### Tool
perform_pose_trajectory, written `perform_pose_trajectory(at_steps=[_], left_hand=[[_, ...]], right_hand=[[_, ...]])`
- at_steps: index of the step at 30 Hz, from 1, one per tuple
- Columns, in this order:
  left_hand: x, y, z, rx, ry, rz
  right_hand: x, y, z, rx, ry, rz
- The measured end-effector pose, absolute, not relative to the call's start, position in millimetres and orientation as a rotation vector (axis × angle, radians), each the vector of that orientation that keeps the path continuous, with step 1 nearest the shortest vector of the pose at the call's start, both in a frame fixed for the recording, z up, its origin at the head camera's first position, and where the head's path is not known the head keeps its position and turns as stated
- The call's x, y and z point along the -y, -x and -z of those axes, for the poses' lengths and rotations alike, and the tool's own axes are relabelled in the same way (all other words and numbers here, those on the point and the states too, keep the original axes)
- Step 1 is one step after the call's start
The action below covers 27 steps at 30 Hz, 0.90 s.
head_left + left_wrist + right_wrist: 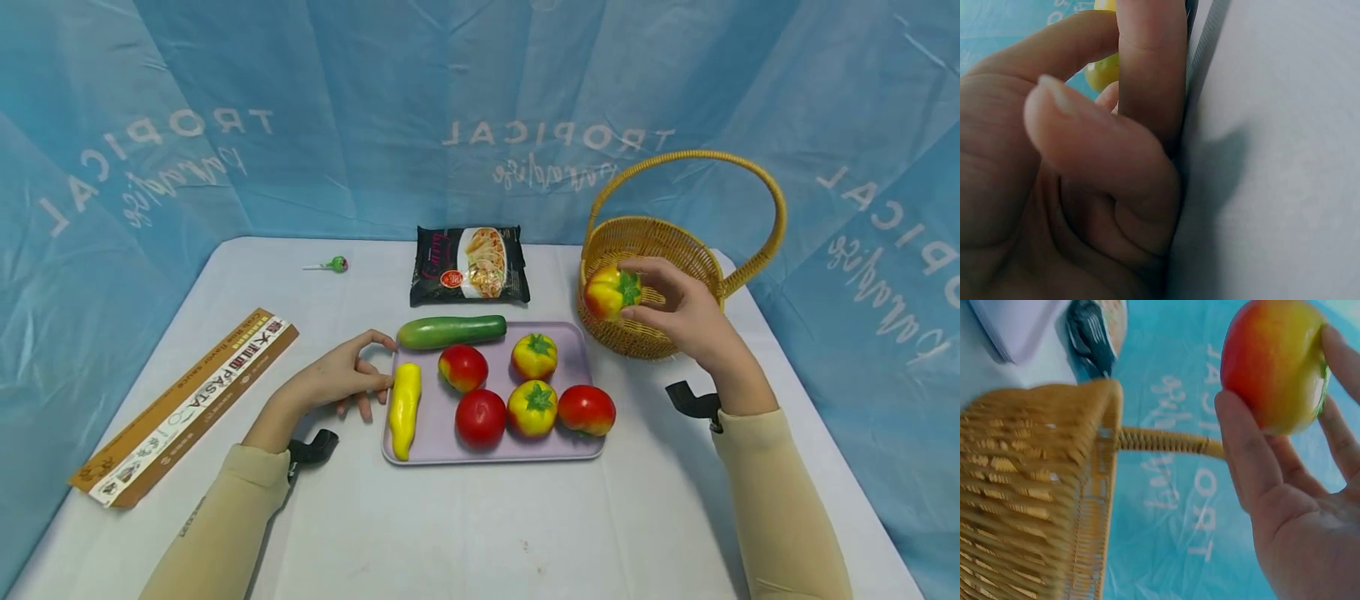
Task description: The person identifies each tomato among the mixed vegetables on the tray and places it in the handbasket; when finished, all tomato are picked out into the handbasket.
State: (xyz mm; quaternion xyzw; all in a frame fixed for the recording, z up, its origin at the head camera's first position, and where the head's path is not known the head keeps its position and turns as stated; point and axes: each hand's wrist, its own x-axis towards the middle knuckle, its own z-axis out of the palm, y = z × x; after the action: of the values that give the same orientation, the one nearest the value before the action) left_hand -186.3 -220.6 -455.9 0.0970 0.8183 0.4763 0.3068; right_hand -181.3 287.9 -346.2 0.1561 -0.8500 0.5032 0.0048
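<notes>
Holding the fruit (606, 293) by the basket (624, 337), clamped between the fingers of the right hand (667, 304): best to lower gently, clear of the handle (778, 212). Touching the tray (438, 435) edge with the left hand (345, 375), fingers loosely apart: press lightly.

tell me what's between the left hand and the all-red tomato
The long yellow pepper, then a bare strip of the tray; the head view shows this.

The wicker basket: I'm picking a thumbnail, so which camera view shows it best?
The head view: the wicker basket fits wholly in frame, handle included, though the right hand covers part. The right wrist view shows its body close but cropped; the left wrist view shows none of it.
</notes>
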Motion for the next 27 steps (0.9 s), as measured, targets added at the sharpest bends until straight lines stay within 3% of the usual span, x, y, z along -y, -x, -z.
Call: perform_pose_trajectory(at_steps=[8, 18, 27], left_hand=[[219.1, 186.5, 456.2, -2.168, -0.257, -1.252], [220.1, 186.2, 454.7, -2.165, -0.244, -1.251], [219.7, 186.1, 454.7, -2.161, -0.245, -1.262]], right_hand=[[-311.7, 204.1, 334.4, 2.760, -0.167, -1.536], [-320.7, 248.5, 324.3, 2.921, -0.073, -1.420], [-325.0, 298.3, 338.0, 3.080, -0.103, -1.415]])
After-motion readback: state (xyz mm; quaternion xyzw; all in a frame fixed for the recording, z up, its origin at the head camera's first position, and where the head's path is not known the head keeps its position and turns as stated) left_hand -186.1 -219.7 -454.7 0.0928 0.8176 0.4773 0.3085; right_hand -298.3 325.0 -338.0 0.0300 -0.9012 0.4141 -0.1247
